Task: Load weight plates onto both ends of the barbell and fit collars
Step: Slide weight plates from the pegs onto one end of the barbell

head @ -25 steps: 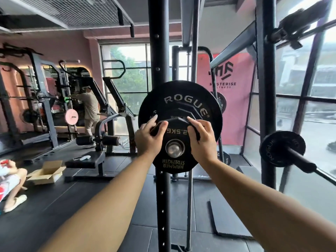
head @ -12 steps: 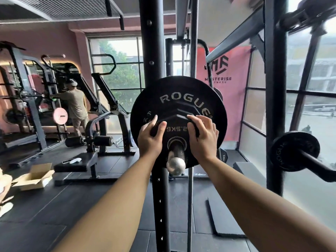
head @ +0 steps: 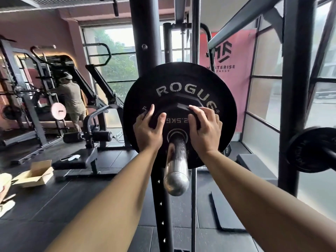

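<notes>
The barbell's chrome sleeve [head: 176,166] points straight at me, its rounded end close to the camera. A big black Rogue plate [head: 180,84] sits far back on it. In front of that is a small black 2.5 kg plate [head: 177,113], threaded on the sleeve and flat against the big one. My left hand [head: 148,129] grips the small plate's left edge, thumb on its face. My right hand [head: 205,128] grips its right edge with curled fingers. No collar is in view.
A black rack upright [head: 145,33] rises behind the plates, another [head: 292,88] stands at right. A second plate on a bar [head: 309,150] juts in at far right. A bench [head: 76,160], a cardboard box [head: 34,174] and a person at a machine [head: 70,99] are at left.
Both hands have pushed the small plate along the sleeve, from near its tip back against the big plate. Much more bare sleeve now sticks out toward me.
</notes>
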